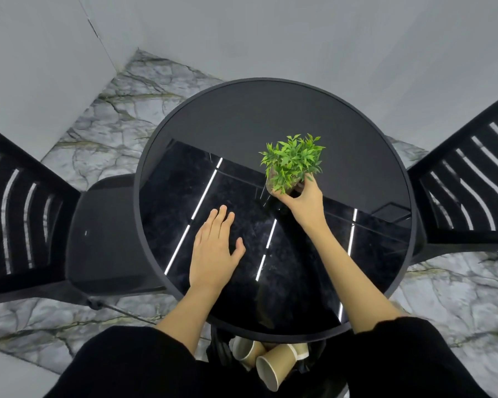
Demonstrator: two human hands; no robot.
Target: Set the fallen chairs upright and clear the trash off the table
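Right hand (305, 201) gripping plant (292, 162) on table (242, 116)

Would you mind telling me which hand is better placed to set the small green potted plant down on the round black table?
Right hand: it already grips the small green potted plant; the left hand lies flat, apart.

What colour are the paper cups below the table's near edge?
Tan-brown paper cups with pale insides, in the head view.
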